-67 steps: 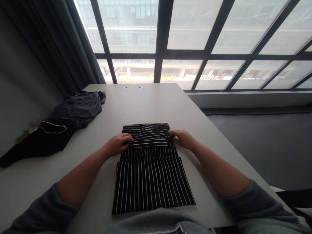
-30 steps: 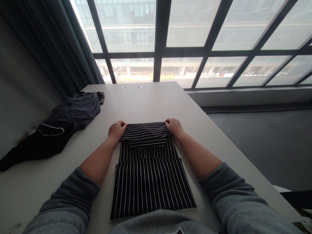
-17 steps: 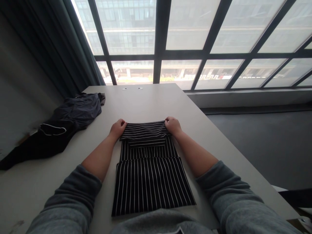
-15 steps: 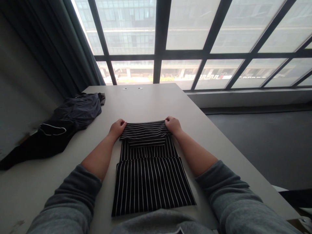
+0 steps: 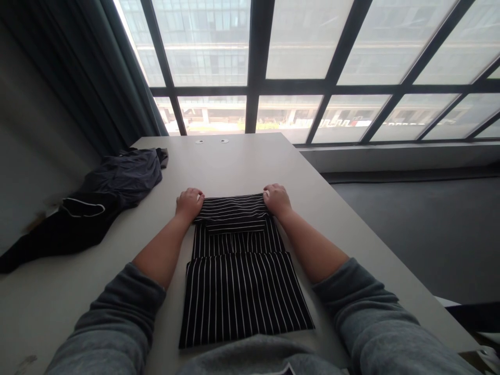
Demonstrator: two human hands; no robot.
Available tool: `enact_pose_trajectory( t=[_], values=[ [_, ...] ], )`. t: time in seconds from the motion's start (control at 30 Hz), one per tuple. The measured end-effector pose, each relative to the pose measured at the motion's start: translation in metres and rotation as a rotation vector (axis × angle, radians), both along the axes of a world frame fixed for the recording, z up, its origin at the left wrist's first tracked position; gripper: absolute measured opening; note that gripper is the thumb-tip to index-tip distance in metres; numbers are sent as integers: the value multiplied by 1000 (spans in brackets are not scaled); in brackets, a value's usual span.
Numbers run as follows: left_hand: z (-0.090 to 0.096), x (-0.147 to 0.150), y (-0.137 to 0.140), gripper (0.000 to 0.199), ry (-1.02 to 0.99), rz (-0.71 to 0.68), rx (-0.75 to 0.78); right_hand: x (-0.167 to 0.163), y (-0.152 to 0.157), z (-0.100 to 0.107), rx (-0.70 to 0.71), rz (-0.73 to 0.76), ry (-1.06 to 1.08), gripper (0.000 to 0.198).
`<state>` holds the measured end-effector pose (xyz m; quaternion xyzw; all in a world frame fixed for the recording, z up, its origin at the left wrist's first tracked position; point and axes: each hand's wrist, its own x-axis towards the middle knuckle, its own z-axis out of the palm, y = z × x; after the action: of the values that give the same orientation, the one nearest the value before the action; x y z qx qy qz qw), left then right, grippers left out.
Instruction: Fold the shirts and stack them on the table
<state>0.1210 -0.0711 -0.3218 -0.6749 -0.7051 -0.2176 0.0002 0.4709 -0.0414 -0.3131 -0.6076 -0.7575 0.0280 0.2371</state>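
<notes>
A black apron with thin white stripes (image 5: 244, 297) lies folded on the white table in front of me. Its near part is a flat panel with stripes running lengthwise. The far end is folded over, and there the stripes run crosswise; a pocket-like band shows between the two parts. My left hand (image 5: 189, 203) is closed at the far left corner of the fold, fingers curled over the cloth. At the far right corner my right hand (image 5: 276, 198) is closed in the same way, thumb side toward the fabric. The fingertips are partly hidden.
Dark crumpled clothes (image 5: 121, 174), grey-blue and black, lie along the left side of the white table (image 5: 250, 161). Two small round fittings are set in its far end. A dark curtain (image 5: 78, 67) hangs at left, and tall windows stand beyond. The table's right edge drops to a grey floor.
My hands stay at the two far corners of the fold. Their fingers have shifted from a pinch to lying more over the cloth, and the left hand has moved slightly right.
</notes>
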Motion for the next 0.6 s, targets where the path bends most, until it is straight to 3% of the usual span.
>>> enact_pose_trajectory(
  t=[0.1, 0.17, 0.3, 0.4, 0.47, 0.6],
  values=[
    [2, 12, -13, 40, 26, -234, 29, -12, -18, 7, 71, 133, 26, 42],
    [-4, 23, -22, 46, 61, -329, -12, -22, -30, 6, 20, 211, -4, 50],
    [-23, 39, -29, 57, 82, -324, -189, -39, -43, -6, -243, 230, -92, 69],
    [-28, 39, -25, 60, 45, -340, -242, -43, -42, -13, -349, 206, -126, 72],
    [-26, 35, -21, 61, -35, -325, -226, -42, -40, -13, -359, 210, -134, 74],
    [-17, 19, -23, 54, -384, -190, -79, -30, -41, -7, -357, 235, -81, 72]
  ],
)
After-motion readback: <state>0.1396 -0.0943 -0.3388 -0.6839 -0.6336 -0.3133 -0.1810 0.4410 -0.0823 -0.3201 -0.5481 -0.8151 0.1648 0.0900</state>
